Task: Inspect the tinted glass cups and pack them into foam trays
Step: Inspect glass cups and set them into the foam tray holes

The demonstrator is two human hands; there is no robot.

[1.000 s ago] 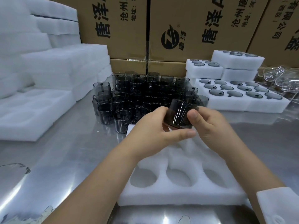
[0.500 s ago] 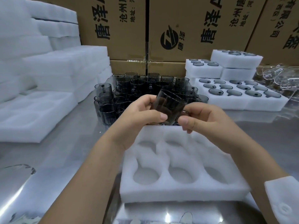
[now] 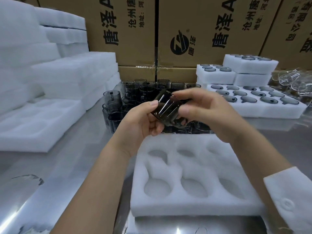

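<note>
Nearest me, under my wrists, the white foam tray with round cut-out pockets (image 3: 194, 206) lies flat on the shiny metal table (image 3: 76, 157), and my white sleeve cuff (image 3: 290, 200) hangs past its right corner. Above the tray's far edge I hold one smoky dark tinted glass cup (image 3: 166, 108), tilted on its side. My left hand (image 3: 140, 122) curls round its lower wall, thumb pressed on the glass. My right hand (image 3: 207, 112) pinches its upper edge between thumb and fingertips. Just beyond my hands stands a crowd of grey tinted glass cups (image 3: 113, 100). Beyond my right hand are white foam trays holding cups (image 3: 270, 110); beyond my left, stacked white foam blocks (image 3: 50, 78). Farthest off stand brown cardboard boxes (image 3: 185, 31).
</note>
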